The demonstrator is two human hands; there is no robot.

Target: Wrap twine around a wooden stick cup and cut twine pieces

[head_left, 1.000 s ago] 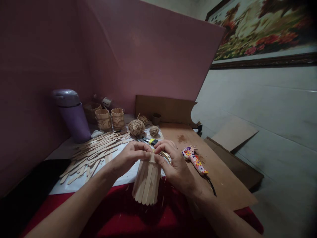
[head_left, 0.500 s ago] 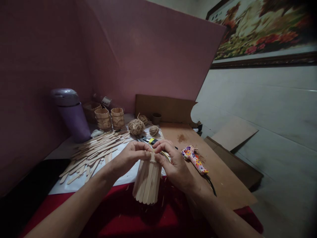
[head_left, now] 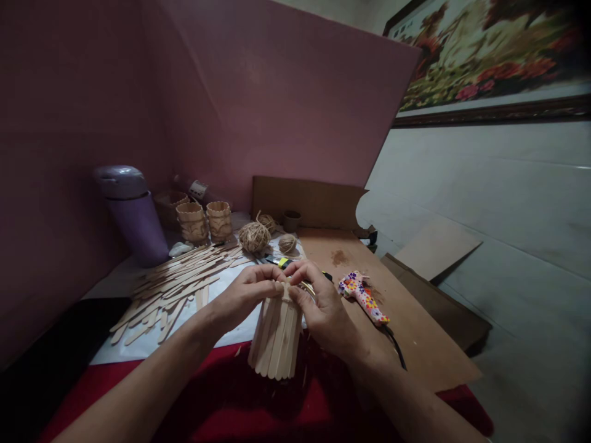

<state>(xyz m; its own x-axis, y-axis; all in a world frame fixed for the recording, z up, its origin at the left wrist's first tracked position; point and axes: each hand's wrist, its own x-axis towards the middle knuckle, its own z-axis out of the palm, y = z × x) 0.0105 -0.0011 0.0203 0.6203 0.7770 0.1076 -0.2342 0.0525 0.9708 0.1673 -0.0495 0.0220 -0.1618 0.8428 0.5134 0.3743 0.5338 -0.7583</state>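
Between my hands is a small round holder made of upright craft sticks (head_left: 277, 338), over a red cloth (head_left: 221, 400). My left hand (head_left: 242, 295) pinches its top rim from the left, fingers closed. My right hand (head_left: 318, 304) grips the top rim from the right, fingers curled around it. The far end of the holder is hidden behind my fingers.
Loose craft sticks (head_left: 175, 280) lie spread on white paper to the left. Behind stand a purple flask (head_left: 132, 212), two stick cups (head_left: 207, 221) and twine balls (head_left: 253, 237). A flowered glue gun (head_left: 362, 295) lies on the brown board (head_left: 397, 320) to the right. A pink panel stands behind.
Both hands and the stick holder have shifted slightly; the right hand has drawn a little closer to the holder's top. Nothing was let go.
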